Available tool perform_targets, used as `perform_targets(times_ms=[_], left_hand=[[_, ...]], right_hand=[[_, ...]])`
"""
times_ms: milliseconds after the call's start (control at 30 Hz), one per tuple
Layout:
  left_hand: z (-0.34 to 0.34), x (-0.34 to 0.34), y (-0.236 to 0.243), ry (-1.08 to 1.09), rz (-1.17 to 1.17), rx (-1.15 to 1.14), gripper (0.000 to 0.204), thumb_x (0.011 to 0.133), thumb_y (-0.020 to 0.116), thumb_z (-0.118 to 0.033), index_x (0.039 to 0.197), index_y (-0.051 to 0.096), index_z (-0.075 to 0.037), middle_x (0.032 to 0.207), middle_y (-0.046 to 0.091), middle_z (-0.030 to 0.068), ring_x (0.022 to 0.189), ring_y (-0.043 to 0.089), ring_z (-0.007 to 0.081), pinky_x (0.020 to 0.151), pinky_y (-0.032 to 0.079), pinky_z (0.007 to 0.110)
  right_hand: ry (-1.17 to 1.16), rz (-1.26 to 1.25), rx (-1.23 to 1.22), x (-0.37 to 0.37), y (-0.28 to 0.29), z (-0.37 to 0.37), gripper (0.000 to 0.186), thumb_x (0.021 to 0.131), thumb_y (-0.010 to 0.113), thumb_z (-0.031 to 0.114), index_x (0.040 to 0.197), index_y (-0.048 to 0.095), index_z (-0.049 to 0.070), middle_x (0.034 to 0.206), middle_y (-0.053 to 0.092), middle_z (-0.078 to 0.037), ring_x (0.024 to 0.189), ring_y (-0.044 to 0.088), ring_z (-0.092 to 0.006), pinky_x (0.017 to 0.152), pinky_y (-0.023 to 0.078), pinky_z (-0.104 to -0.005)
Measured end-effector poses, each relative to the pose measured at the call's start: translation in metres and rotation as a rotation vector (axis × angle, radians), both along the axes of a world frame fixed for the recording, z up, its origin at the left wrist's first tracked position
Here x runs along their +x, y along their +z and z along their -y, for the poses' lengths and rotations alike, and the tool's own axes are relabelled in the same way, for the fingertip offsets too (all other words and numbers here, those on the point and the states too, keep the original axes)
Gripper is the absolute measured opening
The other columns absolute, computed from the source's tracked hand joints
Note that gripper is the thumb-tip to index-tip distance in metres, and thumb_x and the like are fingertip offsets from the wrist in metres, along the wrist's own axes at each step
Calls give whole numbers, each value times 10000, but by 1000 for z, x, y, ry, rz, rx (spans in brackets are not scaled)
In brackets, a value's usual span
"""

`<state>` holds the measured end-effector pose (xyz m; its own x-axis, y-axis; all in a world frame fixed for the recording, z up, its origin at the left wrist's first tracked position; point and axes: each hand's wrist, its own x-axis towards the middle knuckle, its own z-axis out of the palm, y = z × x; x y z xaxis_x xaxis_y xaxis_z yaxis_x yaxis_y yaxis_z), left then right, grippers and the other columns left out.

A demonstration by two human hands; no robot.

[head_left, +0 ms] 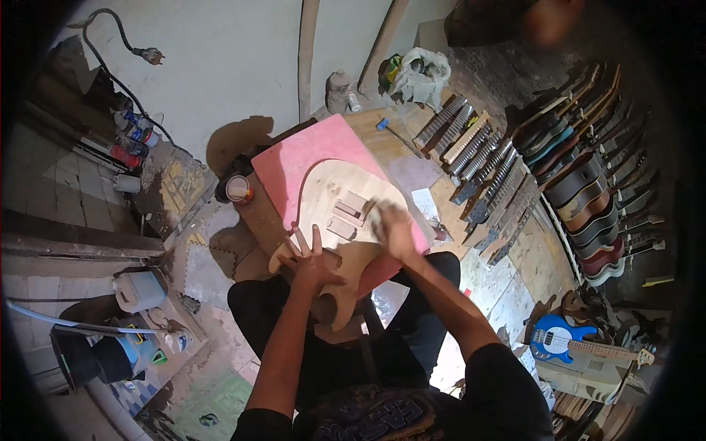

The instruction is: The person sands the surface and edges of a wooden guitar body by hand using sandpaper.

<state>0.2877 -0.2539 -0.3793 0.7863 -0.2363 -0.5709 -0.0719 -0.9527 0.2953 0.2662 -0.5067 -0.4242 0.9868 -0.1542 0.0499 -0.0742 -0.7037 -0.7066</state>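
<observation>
An unfinished pale wooden guitar body (327, 184) with rectangular pickup cavities (349, 217) rests on a pink board (309, 143) above my lap. My left hand (307, 264) is spread over the body's left edge, fingers apart and touching the wood. My right hand (393, 231), blurred at the fingers, presses on the body's right side beside the cavities, closed on something pale that I cannot make out.
Guitar necks (471, 151) lie in rows at upper right, beside racked guitars (577, 191). A cup (239, 189) stands left of the board, a blue bass (559, 338) at lower right, containers (140, 290) at lower left.
</observation>
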Motion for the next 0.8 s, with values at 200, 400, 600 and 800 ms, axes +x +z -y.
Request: perform_targets(times_ms=[200, 400, 600, 800], left_hand=[[-1, 0, -2, -5, -5, 39, 1692, 368, 974, -590, 1657, -54, -213, 1676, -192, 260, 1518, -141, 554, 1069, 96, 863], [-4, -4, -3, 11, 18, 15, 1691, 373, 975, -584, 1656, -65, -224, 1679, -177, 260, 1520, -126, 555, 1072, 103, 856], [1, 1, -7, -107, -13, -28, 1433, 581, 943, -464, 1660, 19, -274, 1696, -68, 258, 1534, -40, 544, 1128, 120, 791], [-58, 6, -78, -233, 262, -137, 762, 957, 574, -176, 1619, 252, -371, 1717, 73, 163, 1544, 157, 454, 1193, 207, 625]], right_hand=[[287, 98, -288, -45, -36, -20, 445, 903, 658, 146, 1345, 614, 113, 1344, 540, -178, 1147, 567, -375, 942, 500, -472], [-28, -25, -257, 16, 21, 16, 491, 839, 729, 153, 1301, 616, 32, 1182, 620, -218, 1053, 582, -433, 900, 495, -515], [291, -78, -201, -87, -27, -53, 499, 829, 727, 150, 1316, 630, 89, 1301, 603, -237, 1224, 553, -454, 1025, 473, -499], [1, -17, -103, -28, 31, -35, 489, 817, 749, 159, 1282, 621, 84, 997, 612, -175, 1033, 571, -388, 869, 461, -487]])
